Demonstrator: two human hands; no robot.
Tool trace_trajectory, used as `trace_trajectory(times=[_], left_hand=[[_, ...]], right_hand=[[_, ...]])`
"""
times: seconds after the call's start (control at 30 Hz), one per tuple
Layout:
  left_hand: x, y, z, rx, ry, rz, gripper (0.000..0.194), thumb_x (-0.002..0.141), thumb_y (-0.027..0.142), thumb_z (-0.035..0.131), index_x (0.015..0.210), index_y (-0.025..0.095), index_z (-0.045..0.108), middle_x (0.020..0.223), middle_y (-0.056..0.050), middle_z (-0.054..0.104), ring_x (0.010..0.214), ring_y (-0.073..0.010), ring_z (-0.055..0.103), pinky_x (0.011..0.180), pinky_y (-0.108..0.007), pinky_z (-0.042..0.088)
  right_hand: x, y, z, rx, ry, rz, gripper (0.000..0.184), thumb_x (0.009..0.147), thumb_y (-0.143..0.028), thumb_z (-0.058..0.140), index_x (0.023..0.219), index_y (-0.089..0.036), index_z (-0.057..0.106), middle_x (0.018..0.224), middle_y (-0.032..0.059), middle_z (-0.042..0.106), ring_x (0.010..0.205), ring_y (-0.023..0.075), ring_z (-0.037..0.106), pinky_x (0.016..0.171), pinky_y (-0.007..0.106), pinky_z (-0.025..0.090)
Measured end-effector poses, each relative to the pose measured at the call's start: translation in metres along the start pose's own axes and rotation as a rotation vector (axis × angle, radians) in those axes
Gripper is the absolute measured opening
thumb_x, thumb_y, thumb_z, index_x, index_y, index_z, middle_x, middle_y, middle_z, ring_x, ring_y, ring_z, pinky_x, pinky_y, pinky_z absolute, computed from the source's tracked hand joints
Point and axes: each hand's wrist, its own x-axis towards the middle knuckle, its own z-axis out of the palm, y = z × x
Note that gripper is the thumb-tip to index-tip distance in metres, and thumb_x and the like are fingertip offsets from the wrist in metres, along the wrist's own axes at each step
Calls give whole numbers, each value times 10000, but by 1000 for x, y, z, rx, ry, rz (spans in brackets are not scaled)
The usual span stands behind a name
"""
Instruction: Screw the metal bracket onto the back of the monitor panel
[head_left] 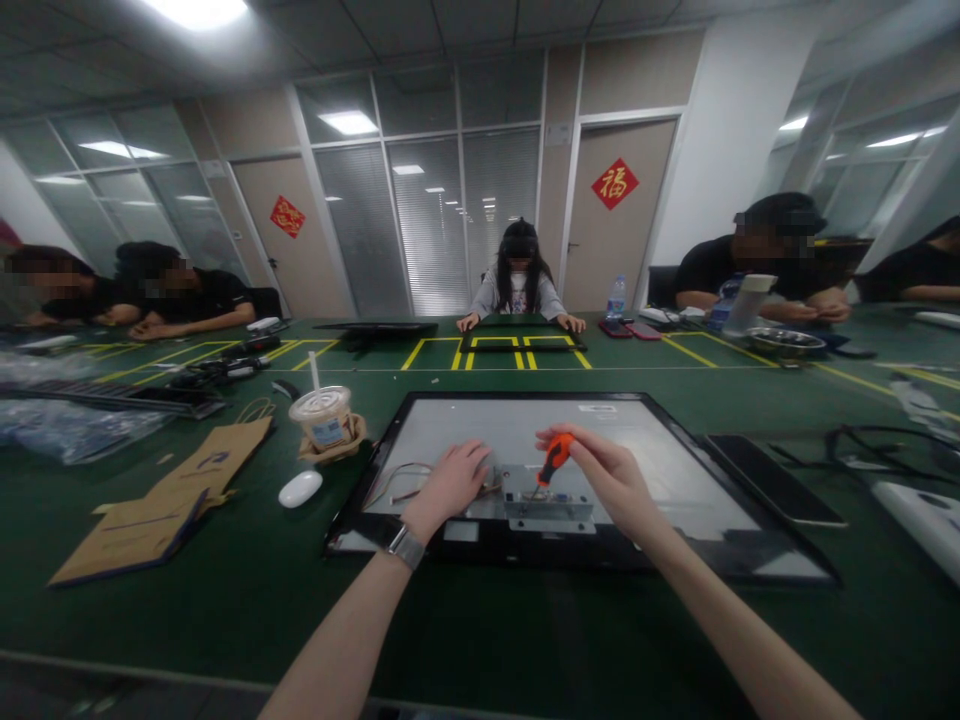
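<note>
A flat display panel point(652, 470) with a black frame lies on the green table, its grey back facing up. On its near side sits a metal bracket point(551, 522) with a small circuit board on it. My right hand point(611, 475) grips an orange and black screwdriver point(556, 458), tilted, its tip down at the bracket. Just left of the bracket, my left hand point(454, 482) rests on the panel with fingers stretched out, holding nothing that I can see. Thin cables point(405, 482) run across the panel beside that hand.
Left of the panel stand a drink cup point(324, 418) in a cardboard holder, a white oval case point(300, 489) and a brown paper bag point(202, 475). A dark phone-like slab point(772, 480) lies to the right. Several people sit around the table; one opposite holds a black frame point(525, 340).
</note>
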Motion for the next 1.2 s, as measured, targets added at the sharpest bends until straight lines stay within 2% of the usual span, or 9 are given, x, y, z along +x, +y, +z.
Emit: trace_trajectory(times=[0.2, 0.43, 0.67, 0.83, 1.0, 1.1, 1.2], left_hand=[[0, 1, 0, 7, 10, -5, 397, 995, 248, 392, 1358, 179, 539, 1480, -119, 497, 1364, -237, 463, 1170, -435, 309], [1, -5, 6, 13, 30, 26, 389, 993, 244, 397, 1353, 197, 538, 1470, -113, 507, 1359, -241, 468, 1161, -434, 326], [0, 0, 1, 1, 18, 5, 387, 999, 246, 404, 1354, 171, 542, 1475, -127, 498, 1368, -260, 459, 1166, -459, 318], [0, -2, 3, 17, 19, 22, 386, 1003, 246, 407, 1360, 168, 533, 1479, -125, 495, 1358, -255, 468, 1162, -443, 325], [2, -4, 6, 19, 28, 24, 378, 1005, 261, 413, 1353, 178, 535, 1469, -123, 505, 1354, -256, 472, 1155, -450, 331], [1, -4, 6, 22, 28, 27, 382, 1003, 257, 415, 1353, 166, 536, 1464, -123, 511, 1356, -254, 469, 1159, -438, 327], [1, -2, 5, 22, 25, 20, 380, 1002, 251, 415, 1350, 168, 541, 1467, -127, 508, 1366, -245, 461, 1162, -428, 324]], right_hand=[[-1, 6, 0, 13, 3, -7, 345, 913, -439, 607, 1182, -253, 718, 1000, 68, 779, 981, 247, 725, 919, 459, 573], [0, 7, 0, -54, 55, -45, 235, 817, -406, 721, 963, -234, 789, 932, 61, 726, 842, 219, 691, 749, 349, 584], [-1, 10, -2, -60, 62, -37, 246, 904, -413, 615, 996, -246, 771, 999, 65, 718, 963, 233, 666, 852, 370, 539], [-1, 7, -1, 34, 62, 0, 185, 799, -383, 740, 865, -211, 755, 857, 45, 652, 782, 198, 630, 702, 335, 548], [-1, 2, 3, 117, 66, 46, 157, 732, -338, 799, 756, -203, 723, 806, 24, 605, 791, 189, 610, 716, 318, 546], [-1, 7, 2, 161, 67, 64, 154, 736, -343, 800, 773, -214, 725, 815, 15, 612, 810, 187, 623, 732, 313, 551], [-1, 14, -1, 149, 63, 41, 183, 790, -384, 759, 895, -235, 755, 874, 27, 668, 834, 185, 648, 768, 319, 554]])
